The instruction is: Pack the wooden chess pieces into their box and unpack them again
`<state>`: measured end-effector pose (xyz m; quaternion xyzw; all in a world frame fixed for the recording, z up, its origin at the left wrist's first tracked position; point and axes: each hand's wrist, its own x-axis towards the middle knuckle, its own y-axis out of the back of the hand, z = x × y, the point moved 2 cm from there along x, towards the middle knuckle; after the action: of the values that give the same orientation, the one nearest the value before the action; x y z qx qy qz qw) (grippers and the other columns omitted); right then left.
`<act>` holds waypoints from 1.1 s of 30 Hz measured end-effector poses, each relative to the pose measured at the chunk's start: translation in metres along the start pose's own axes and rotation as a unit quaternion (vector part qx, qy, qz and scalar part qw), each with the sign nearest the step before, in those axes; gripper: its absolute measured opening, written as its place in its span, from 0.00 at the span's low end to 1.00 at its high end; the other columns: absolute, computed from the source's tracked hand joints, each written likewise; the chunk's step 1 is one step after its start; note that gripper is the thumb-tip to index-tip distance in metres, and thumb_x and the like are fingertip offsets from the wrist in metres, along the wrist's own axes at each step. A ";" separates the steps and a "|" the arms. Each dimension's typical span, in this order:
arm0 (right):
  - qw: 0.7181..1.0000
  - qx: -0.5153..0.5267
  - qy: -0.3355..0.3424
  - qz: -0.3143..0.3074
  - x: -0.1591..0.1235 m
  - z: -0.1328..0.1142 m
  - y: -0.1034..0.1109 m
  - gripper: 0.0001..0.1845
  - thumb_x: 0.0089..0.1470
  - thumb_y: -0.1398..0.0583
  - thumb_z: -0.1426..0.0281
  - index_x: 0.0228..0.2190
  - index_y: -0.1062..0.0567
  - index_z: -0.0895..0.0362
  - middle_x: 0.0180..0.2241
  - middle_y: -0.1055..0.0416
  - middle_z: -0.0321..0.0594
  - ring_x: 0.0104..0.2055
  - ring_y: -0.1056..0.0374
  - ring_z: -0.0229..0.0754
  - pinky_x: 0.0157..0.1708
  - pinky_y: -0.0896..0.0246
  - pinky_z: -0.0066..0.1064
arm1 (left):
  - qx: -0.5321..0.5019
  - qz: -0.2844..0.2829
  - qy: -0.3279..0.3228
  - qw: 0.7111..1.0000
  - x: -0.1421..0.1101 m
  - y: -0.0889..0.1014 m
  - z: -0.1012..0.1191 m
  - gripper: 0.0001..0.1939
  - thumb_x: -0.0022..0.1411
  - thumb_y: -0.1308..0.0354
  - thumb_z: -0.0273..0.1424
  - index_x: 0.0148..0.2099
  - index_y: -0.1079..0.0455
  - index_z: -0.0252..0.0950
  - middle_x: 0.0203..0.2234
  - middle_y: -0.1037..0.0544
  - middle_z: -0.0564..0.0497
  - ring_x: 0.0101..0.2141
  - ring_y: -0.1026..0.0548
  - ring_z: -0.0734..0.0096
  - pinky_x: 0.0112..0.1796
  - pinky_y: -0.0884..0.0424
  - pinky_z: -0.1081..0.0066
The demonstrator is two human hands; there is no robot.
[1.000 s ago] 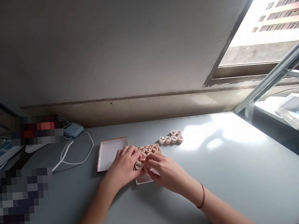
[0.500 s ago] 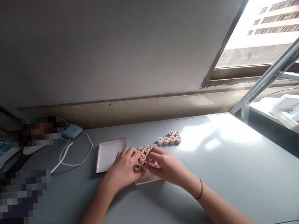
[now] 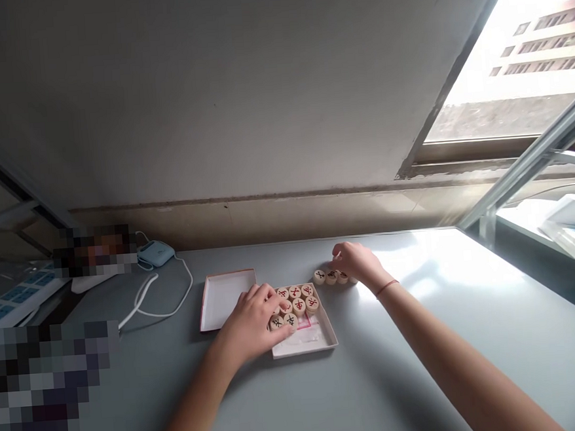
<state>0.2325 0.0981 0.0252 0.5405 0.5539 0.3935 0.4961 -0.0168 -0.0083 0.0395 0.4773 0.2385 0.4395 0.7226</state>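
A dorm-like room (metal frames [image 3: 524,160] flank the desk [image 3: 301,405]), with a power strip [image 3: 24,296] and window [image 3: 502,115].

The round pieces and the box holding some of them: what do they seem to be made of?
Pieces: probably smooth wood, from their pale tan color, though plastic is possible. Box: likely cardboard with a plain, matte-looking white inside, as its low walls look thin and flat.

Left hand [image 3: 255,319] covers the left side of the box [image 3: 326,336] and parts of its round pieces [image 3: 298,306]. Right hand [image 3: 360,263] hides some of the farther pieces [image 3: 320,277] (whether it grips one cannot be told). Window [image 3: 502,115] and power strip [image 3: 24,296] are cut off, right and left.
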 end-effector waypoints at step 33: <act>0.999 -0.029 0.019 -0.018 0.002 -0.008 0.000 0.11 0.49 0.44 0.73 0.33 0.22 0.57 0.31 0.25 0.47 0.33 0.29 0.48 0.24 0.47 0.28 | 0.024 0.003 -0.004 1.000 0.000 -0.002 0.001 0.11 0.59 0.43 0.36 0.45 0.30 0.41 0.38 0.29 0.50 0.41 0.30 0.62 0.44 0.32 0.62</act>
<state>0.2246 0.1013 0.0264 0.5085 0.5613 0.4107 0.5077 -0.0154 -0.0086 0.0383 0.4973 0.2445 0.4334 0.7107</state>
